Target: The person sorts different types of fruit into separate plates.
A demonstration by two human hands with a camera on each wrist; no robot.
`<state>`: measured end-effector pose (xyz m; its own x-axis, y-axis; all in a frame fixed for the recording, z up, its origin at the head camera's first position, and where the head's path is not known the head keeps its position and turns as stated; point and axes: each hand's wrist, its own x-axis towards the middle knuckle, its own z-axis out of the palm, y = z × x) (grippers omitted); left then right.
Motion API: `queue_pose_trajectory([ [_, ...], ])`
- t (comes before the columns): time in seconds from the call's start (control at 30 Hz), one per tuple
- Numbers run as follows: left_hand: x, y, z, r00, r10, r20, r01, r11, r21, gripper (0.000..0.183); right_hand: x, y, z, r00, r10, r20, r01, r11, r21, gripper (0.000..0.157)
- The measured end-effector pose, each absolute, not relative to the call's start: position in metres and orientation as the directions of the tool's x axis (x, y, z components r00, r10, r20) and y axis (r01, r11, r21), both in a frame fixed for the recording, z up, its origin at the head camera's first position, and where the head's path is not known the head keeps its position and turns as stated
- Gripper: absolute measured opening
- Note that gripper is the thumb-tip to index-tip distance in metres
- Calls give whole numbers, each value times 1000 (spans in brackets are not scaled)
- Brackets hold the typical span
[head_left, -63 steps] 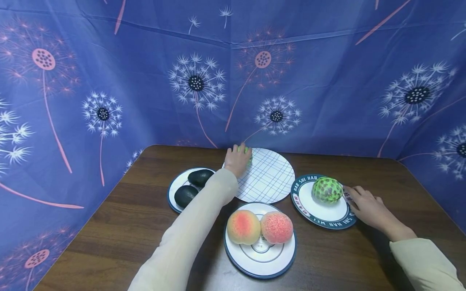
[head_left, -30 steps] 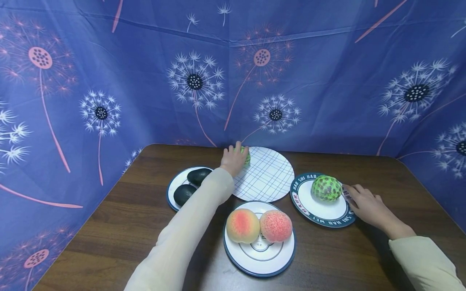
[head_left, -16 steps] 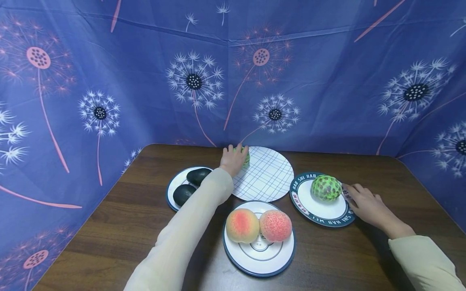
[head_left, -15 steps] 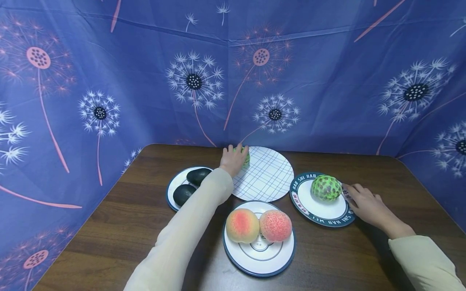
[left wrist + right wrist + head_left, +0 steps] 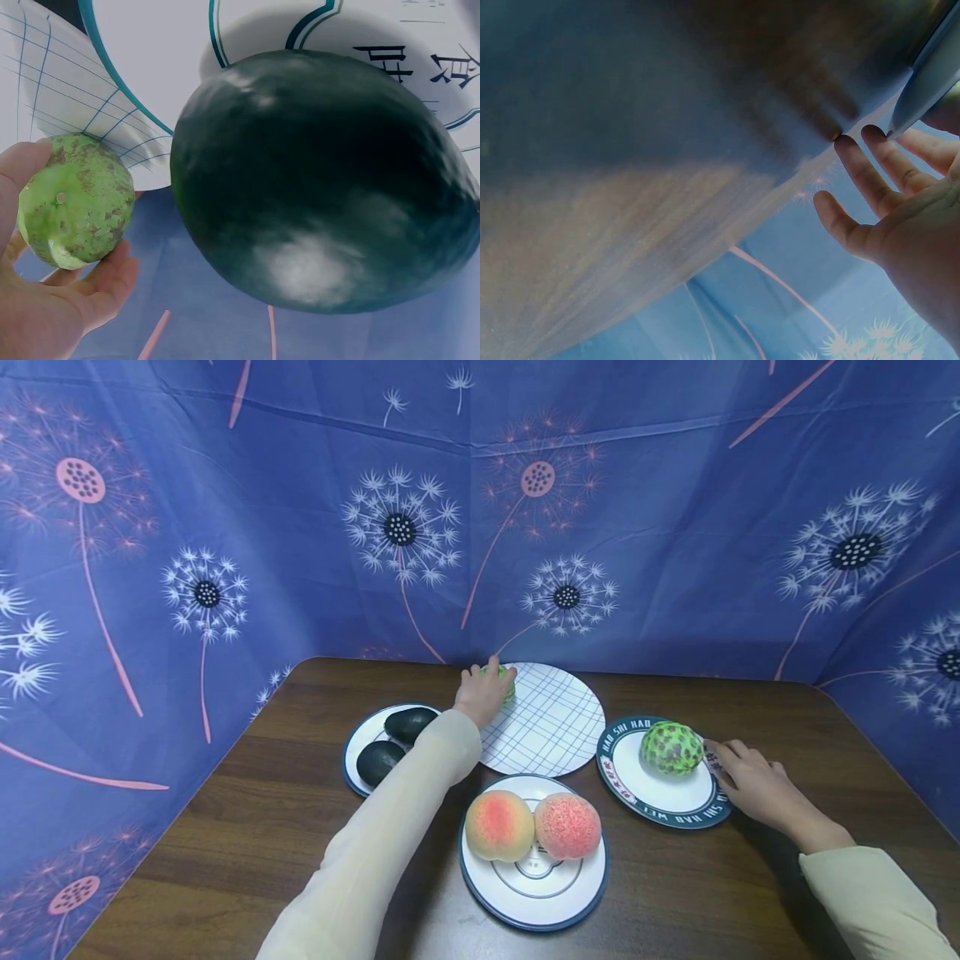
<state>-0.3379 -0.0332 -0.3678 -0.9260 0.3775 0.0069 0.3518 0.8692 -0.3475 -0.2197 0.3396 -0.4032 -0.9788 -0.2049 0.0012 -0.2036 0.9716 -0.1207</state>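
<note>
In the left wrist view, my left hand [image 5: 483,692] holds a round green fruit [image 5: 79,201] with brown speckles, the thumb on one side and the fingers round the other. The hand is at the left edge of a round checked plate [image 5: 555,727], covering most of the fruit in the head view. My right hand [image 5: 765,789] touches the right rim of a green-bordered plate [image 5: 622,782], its fingers fairly straight. On that plate sits a knobby green fruit [image 5: 672,747] with dark patches. In the right wrist view, fingertips [image 5: 844,142] are right by the tabletop and the plate's edge.
Left of the checked plate, a blue-rimmed plate [image 5: 349,758] bears two dark, avocado-like fruits [image 5: 380,762], partly behind my left sleeve. Nearer stands a plate [image 5: 536,910] with two peaches [image 5: 567,826]. A blue dandelion-print cloth [image 5: 660,527] hangs behind the wooden table [image 5: 225,835].
Both hands keep almost the same places, the left still on the speckled green fruit and the right at the plate's rim. The head view has shifted very slightly; the fruits and plates stay put.
</note>
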Motion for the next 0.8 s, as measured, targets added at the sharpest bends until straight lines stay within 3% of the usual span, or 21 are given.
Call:
queue_pose_trajectory([
  [0.8, -331, -20, -363, -870, 488, 62, 447, 836, -318, 57, -221, 339, -404, -981, -196, -7, -194, 974, -121, 53],
])
